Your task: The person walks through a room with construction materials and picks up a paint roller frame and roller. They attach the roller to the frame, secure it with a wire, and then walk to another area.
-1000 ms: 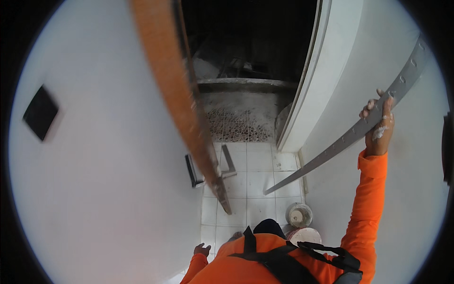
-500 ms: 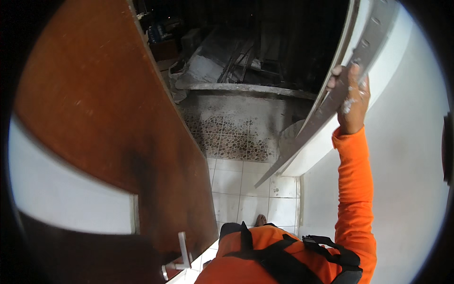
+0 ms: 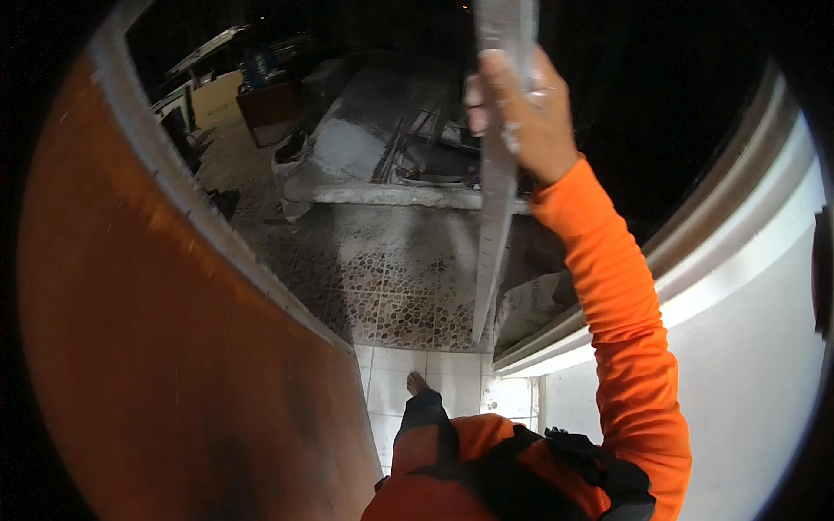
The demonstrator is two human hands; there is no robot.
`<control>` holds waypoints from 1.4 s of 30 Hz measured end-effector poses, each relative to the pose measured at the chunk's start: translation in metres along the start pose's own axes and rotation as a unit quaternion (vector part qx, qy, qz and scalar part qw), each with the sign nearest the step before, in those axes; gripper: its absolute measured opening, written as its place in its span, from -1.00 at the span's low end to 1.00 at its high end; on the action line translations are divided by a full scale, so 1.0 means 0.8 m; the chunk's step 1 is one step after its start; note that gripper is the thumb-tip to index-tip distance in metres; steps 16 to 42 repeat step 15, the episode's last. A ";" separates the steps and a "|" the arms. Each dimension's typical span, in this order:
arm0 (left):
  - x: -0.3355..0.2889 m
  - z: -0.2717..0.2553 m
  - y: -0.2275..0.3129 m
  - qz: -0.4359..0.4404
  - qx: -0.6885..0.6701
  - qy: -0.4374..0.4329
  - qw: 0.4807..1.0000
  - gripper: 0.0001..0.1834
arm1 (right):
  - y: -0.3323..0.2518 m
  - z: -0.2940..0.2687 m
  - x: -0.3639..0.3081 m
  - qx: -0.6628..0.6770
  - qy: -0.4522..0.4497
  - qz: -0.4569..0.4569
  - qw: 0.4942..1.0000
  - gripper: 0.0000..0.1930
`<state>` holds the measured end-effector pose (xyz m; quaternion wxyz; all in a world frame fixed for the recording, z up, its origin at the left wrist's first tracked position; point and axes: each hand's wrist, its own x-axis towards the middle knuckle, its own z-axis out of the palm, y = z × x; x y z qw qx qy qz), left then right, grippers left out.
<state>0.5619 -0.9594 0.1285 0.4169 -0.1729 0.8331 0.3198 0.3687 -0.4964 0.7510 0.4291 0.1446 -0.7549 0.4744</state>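
Observation:
My right hand (image 3: 534, 117), smeared with something white, grips a long, narrow grey metal bar (image 3: 493, 252) near its upper part. Fingers and thumb wrap round it from either side. The bar stands nearly upright in the picture, its far-up end cut off by the top edge and its lower tip over the patterned tiles at the doorway. My right arm (image 3: 608, 286), in an orange sleeve, is stretched forward through the opening. My left hand is out of view.
A brown door (image 3: 174, 347) lies on the left, a pale door frame (image 3: 695, 278) and white wall (image 3: 712, 382) on the right. Beyond the pebble-patterned tiles (image 3: 391, 300) runs a low whitish ledge (image 3: 391, 195) with sheets and scraps behind it. My bare foot (image 3: 418, 382) is on white tiles.
I have moved forward into the doorway. The bar, still in my right hand, has swung from a slant beside the right frame to nearly upright and shifted left. One foot has stepped ahead.

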 end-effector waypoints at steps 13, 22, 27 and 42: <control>0.200 -0.156 0.238 -0.008 -0.316 -0.013 0.949 -0.38 | 0.227 0.092 0.139 -0.061 -0.077 -0.058 0.993 -0.45; 0.200 -0.171 0.245 -0.009 -0.323 0.027 0.946 -0.34 | 0.238 0.088 0.196 -0.042 -0.065 -0.027 0.997 -0.58; 0.200 -0.171 0.245 -0.009 -0.323 0.027 0.946 -0.34 | 0.238 0.088 0.196 -0.042 -0.065 -0.027 0.997 -0.58; 0.200 -0.171 0.245 -0.009 -0.323 0.027 0.946 -0.34 | 0.238 0.088 0.196 -0.042 -0.065 -0.027 0.997 -0.58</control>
